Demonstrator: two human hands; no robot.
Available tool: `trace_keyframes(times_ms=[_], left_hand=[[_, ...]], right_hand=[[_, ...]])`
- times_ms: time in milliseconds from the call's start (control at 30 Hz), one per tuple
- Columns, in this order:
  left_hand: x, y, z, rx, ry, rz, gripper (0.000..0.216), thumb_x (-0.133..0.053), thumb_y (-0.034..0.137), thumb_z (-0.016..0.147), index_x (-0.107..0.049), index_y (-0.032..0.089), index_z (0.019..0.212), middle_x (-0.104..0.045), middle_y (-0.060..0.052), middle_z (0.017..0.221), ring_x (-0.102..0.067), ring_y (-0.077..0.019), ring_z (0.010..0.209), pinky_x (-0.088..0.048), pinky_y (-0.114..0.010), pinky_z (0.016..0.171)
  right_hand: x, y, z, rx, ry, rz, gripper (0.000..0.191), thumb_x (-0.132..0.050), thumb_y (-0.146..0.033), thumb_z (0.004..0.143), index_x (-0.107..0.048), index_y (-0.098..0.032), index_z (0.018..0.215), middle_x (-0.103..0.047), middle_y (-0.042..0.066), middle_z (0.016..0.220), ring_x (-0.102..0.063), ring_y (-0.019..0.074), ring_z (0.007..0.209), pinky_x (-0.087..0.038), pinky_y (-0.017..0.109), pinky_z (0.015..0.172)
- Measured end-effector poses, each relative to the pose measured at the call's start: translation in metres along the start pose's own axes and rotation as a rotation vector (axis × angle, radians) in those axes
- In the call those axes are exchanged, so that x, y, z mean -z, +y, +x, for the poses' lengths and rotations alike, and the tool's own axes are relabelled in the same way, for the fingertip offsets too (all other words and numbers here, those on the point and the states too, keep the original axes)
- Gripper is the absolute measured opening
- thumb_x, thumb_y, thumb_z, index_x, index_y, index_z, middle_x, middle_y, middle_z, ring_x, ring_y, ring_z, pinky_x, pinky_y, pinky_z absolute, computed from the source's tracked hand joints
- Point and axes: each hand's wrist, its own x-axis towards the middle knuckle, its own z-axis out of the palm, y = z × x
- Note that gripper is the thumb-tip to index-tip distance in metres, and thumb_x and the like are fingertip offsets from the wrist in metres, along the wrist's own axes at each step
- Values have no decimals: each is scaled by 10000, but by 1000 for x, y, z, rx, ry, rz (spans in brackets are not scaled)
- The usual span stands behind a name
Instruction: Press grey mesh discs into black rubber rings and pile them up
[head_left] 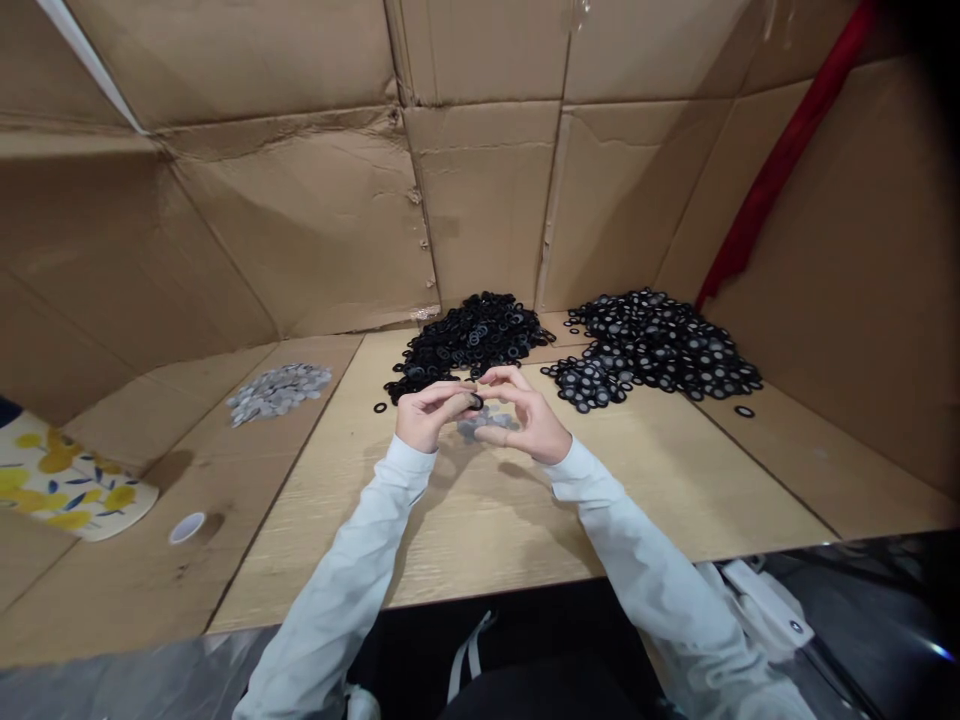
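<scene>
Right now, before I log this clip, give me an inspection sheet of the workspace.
surface: pale wood-grain board over cardboard sheeting.
job's things: small black ring at the left hand's fingertips; heap of black rings; heap of black rings with grey centres; pile of grey discs; few grey discs beneath the hands.
clutter: yellow-patterned board; small white cylinder.
hands: left hand pinches the ring; right hand curves close beside it.
cables: nothing seen.
surroundings: cardboard walls; red strip.
</scene>
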Motion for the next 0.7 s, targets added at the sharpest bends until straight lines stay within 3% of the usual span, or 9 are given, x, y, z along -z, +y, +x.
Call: trace_keyframes(times_ms=[100,267,400,533,700], left_hand=[[-1,-3,1,28,62,-72,135,-670,247,547,-661,155,646,-642,-49,806,-597,-171,719,-518,-299,630],[-10,-13,1,203,134,-289,218,-705,252,492,-650,163,684,-653,-43,787,-601,-154,710,-502,-273,645],[-14,-24,0,269,129,-376,249,-722,263,453,-648,157,666,-658,-52,776,-608,-175,745,-479,-310,730],[-10,-26,1,242,71,-241,256,-721,267,449,-663,156,672,-665,-59,779,-608,-194,745,-465,-348,754],[-8,-21,2,175,129,109,175,-715,233,440,-670,151,588,-661,-40,616,-603,-195,627,-477,-346,680]], right_hand=[[-5,6,1,-94,-20,167,354,-655,-267,582,-573,-213,922,-438,64,1017,-436,177,998,-399,318,805],[-24,19,1,-268,272,307,150,-612,-289,619,-612,-184,726,-491,42,871,-508,144,838,-435,278,687],[-29,24,1,-308,390,263,117,-587,-281,631,-599,-169,661,-504,43,835,-509,141,806,-435,264,648],[-27,26,1,-333,386,167,120,-547,-276,655,-580,-163,632,-499,47,831,-499,143,801,-431,263,637],[-27,30,0,-306,333,44,105,-523,-246,668,-569,-161,628,-510,49,799,-492,154,803,-419,296,688]])
